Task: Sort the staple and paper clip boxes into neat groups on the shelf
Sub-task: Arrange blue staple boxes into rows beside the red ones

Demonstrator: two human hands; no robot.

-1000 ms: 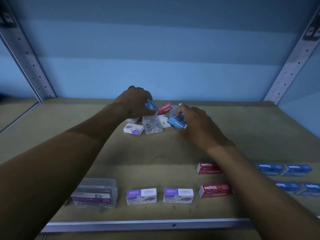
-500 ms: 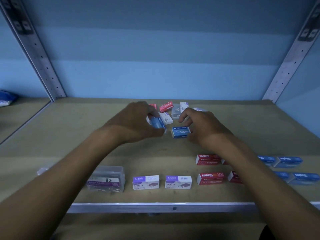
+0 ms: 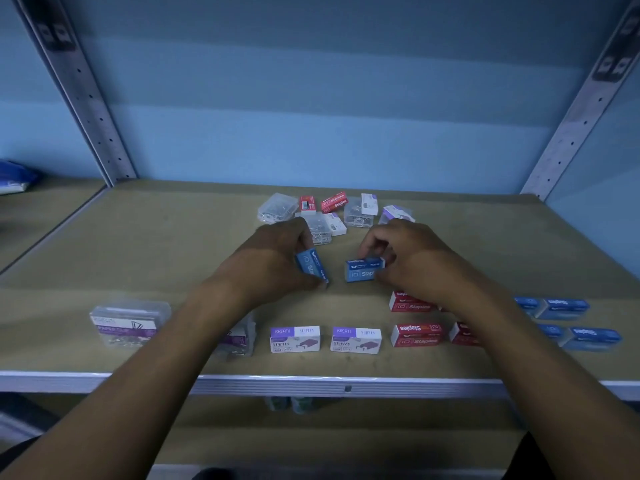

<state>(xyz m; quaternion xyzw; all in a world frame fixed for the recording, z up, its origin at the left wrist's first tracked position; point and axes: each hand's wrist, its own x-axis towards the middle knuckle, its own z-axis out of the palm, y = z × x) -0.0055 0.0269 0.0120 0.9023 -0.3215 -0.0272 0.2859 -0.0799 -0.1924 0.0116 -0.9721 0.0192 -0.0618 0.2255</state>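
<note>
My left hand (image 3: 273, 261) grips a blue staple box (image 3: 311, 266), tilted on end above the shelf's middle. Just to the right, my right hand (image 3: 412, 261) holds a second blue staple box (image 3: 362, 270), lying level. Behind both hands lies a loose pile (image 3: 334, 211) of red staple boxes, white boxes and clear paper clip boxes. Along the front stand a clear paper clip box (image 3: 130, 322), two purple-and-white staple boxes (image 3: 325, 339), red staple boxes (image 3: 415, 334) and, far right, blue staple boxes (image 3: 575, 322). My left forearm half hides another clear box (image 3: 239, 337).
The wooden shelf board (image 3: 173, 244) has a metal front rail (image 3: 311, 384). Perforated metal uprights (image 3: 90, 109) stand at both back corners against a blue wall. A blue-and-white bag (image 3: 14, 178) lies on the neighbouring shelf at far left.
Both hands have drawn back from the rear pile toward the front, each carrying a blue staple box. The pile behind them has come fully into sight.
</note>
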